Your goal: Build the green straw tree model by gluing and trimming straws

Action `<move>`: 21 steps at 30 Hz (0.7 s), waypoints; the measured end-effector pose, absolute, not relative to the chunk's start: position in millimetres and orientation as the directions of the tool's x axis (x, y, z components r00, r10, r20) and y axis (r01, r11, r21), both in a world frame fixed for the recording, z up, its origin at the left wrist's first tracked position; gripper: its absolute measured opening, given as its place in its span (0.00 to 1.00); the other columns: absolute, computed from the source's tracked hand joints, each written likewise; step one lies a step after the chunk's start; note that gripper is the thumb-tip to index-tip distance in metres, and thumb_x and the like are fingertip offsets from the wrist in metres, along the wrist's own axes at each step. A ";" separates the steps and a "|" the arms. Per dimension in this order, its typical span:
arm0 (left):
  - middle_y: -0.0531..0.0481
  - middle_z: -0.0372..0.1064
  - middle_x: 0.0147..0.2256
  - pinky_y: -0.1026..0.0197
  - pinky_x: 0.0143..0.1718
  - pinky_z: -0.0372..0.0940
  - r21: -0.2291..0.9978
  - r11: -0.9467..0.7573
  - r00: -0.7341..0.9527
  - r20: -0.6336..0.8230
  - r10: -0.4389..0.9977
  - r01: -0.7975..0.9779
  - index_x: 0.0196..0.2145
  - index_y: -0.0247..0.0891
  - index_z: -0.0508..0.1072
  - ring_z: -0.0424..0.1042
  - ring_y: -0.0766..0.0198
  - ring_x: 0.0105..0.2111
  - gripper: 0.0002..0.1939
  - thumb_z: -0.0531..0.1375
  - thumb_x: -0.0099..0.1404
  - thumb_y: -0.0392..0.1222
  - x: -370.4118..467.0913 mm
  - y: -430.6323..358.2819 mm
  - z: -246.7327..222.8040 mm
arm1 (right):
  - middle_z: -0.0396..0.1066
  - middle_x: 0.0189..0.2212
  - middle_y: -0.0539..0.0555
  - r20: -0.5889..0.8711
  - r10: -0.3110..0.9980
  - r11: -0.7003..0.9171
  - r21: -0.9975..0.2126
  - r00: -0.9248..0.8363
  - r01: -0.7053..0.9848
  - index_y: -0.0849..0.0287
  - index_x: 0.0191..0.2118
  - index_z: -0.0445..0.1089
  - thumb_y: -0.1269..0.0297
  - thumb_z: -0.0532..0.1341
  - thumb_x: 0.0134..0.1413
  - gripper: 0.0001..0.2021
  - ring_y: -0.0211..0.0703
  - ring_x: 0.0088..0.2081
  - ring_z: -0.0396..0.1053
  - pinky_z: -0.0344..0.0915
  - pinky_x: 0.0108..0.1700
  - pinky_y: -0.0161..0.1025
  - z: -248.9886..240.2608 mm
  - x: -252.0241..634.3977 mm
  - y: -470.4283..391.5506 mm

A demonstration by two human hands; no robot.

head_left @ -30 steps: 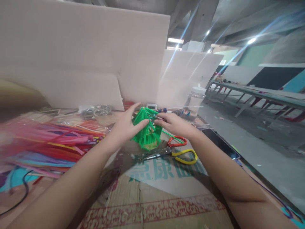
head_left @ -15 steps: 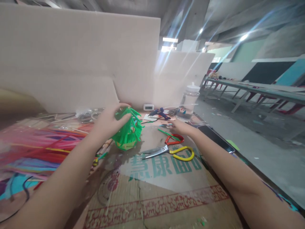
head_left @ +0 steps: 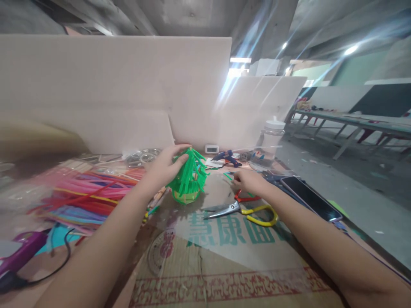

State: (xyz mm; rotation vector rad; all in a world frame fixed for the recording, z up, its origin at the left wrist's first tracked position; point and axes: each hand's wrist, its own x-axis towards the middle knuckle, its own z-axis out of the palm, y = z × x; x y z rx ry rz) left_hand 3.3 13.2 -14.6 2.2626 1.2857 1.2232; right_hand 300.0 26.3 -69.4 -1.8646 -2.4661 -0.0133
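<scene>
A small cone-shaped green pipe-cleaner craft (head_left: 189,179) stands upright on the cardboard, its strands hanging down over a pale base. My left hand (head_left: 171,164) is closed around its upper left side, thumb in front. My right hand (head_left: 248,182) has its fingers curled together over a loose green pipe cleaner (head_left: 227,176), whose ends show on both sides of the fingers. Just below that hand lie scissors (head_left: 236,207) with one red and one yellow handle, blades pointing left. My right fingertips are partly hidden.
Colourful pipe cleaners (head_left: 93,192) lie in a pile at left, near a purple glue gun (head_left: 25,250). Behind are a blue glue gun (head_left: 227,157), a small digital display (head_left: 211,149) and a clear bottle (head_left: 271,143). A phone (head_left: 311,199) lies at right. White boards (head_left: 128,85) rise behind.
My right hand has come nearer from beside the blue glue gun onto the loose green pipe cleaner, its fingers closing. My left hand stays on the green craft. The view has swung slightly left.
</scene>
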 end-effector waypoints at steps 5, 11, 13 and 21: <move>0.42 0.74 0.49 0.52 0.51 0.67 0.614 -0.556 0.235 0.526 0.817 0.561 0.54 0.36 0.72 0.73 0.54 0.48 0.23 0.54 0.67 0.51 0.4 13.5 -14.3 | 0.76 0.28 0.55 0.074 0.937 0.348 -0.137 -0.341 0.927 0.58 0.31 0.76 0.54 0.53 0.63 0.19 0.42 0.30 0.69 0.53 0.30 0.36 -58.4 285.3 16.5; 0.41 0.72 0.53 0.51 0.54 0.66 0.637 -0.558 0.257 0.507 0.823 0.531 0.54 0.37 0.71 0.72 0.54 0.51 0.22 0.55 0.68 0.51 -3.3 12.2 -12.3 | 0.77 0.34 0.61 0.193 0.963 0.226 -0.211 -0.186 0.951 0.62 0.36 0.75 0.51 0.53 0.63 0.21 0.48 0.35 0.71 0.57 0.34 0.38 -57.6 312.8 40.5; 0.41 0.73 0.52 0.50 0.55 0.65 0.625 -0.558 0.268 0.501 0.823 0.546 0.54 0.36 0.71 0.72 0.53 0.51 0.24 0.57 0.67 0.53 -3.2 10.1 -10.2 | 0.76 0.41 0.66 0.224 0.970 0.153 -0.242 -0.098 0.958 0.67 0.44 0.73 0.54 0.57 0.60 0.19 0.54 0.42 0.72 0.61 0.39 0.39 -62.8 330.0 60.9; 0.46 0.76 0.47 0.53 0.51 0.68 0.633 -0.549 0.207 0.533 0.821 0.546 0.48 0.38 0.74 0.75 0.56 0.46 0.19 0.61 0.63 0.51 1.3 5.6 -7.5 | 0.73 0.52 0.64 0.192 0.978 0.158 -0.419 -0.083 0.894 0.63 0.58 0.66 0.53 0.64 0.55 0.28 0.55 0.49 0.73 0.67 0.47 0.41 -96.4 344.4 126.7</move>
